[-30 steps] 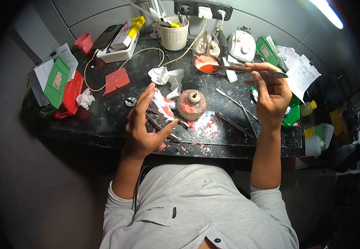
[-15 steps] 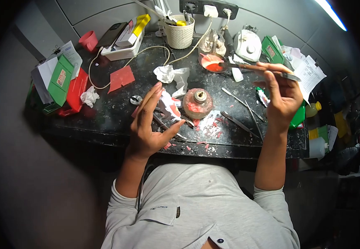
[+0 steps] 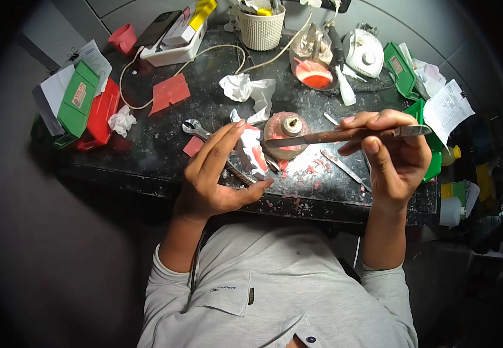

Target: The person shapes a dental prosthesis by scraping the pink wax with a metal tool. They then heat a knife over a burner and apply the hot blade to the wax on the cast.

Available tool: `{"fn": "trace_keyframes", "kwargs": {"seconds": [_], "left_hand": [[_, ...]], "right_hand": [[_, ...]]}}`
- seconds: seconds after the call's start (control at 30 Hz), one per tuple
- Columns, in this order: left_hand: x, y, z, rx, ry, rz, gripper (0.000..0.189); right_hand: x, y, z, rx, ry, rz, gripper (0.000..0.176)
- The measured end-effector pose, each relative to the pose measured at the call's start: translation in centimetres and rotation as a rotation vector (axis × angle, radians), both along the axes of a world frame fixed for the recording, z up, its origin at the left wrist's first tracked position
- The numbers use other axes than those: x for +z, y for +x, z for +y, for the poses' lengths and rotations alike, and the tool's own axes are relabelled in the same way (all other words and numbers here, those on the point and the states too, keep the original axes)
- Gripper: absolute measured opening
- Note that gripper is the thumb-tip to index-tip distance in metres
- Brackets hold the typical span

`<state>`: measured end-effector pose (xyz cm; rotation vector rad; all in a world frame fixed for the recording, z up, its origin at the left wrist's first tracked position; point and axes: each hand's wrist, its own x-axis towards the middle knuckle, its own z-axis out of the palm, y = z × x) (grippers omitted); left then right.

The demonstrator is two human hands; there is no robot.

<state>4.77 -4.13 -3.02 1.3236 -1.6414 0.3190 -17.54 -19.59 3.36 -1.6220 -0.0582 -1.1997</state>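
Note:
My left hand (image 3: 210, 180) holds a white model with pink wax (image 3: 252, 152) between its fingertips and thumb. In my right hand (image 3: 395, 156) is a wax knife (image 3: 332, 137), pinched near its handle end, its blade pointing left towards the model. The blade passes over the round spirit lamp (image 3: 286, 148), which stands just right of the model and shows no visible flame. Behind the lamp lies a dish of red wax (image 3: 314, 74). A flat metal tool (image 3: 344, 169) and pink and white scraps lie on the black table (image 3: 130, 182).
A wrench-like tool (image 3: 196, 127), crumpled paper (image 3: 237, 87) and a pink wax sheet (image 3: 169, 94) lie left and behind. Further back are a white basket of tools (image 3: 261, 32) and a white mask (image 3: 366, 53). Green and red boxes (image 3: 101, 116) stand at the left.
The knife has come away from the red wax dish, towards me and left, to beside the model. The left hand still holds the model, now slightly nearer me. The view has shifted.

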Motion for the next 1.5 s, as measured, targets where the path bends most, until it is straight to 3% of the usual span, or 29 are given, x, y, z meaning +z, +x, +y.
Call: {"fn": "trace_keyframes", "kwargs": {"seconds": [0.23, 1.13, 1.37, 1.43, 1.5], "left_hand": [[-0.6, -0.2, 0.2, -0.025, 0.063, 0.119, 0.079], [-0.3, 0.0, -0.1, 0.010, -0.003, -0.011, 0.078], [-0.4, 0.0, 0.2, 0.023, 0.042, 0.041, 0.080], [-0.6, 0.1, 0.2, 0.016, 0.044, 0.073, 0.080], [-0.8, 0.3, 0.2, 0.014, 0.036, 0.054, 0.081]], "right_hand": [[-0.3, 0.6, 0.2, 0.003, -0.237, 0.067, 0.021], [-0.5, 1.0, 0.6, -0.021, -0.315, 0.075, 0.028], [-1.1, 0.3, 0.5, 0.036, -0.299, 0.087, 0.033], [-1.4, 0.6, 1.0, 0.034, -0.110, -0.100, 0.035], [-0.7, -0.5, 0.3, 0.034, -0.092, 0.021, 0.031]]}}
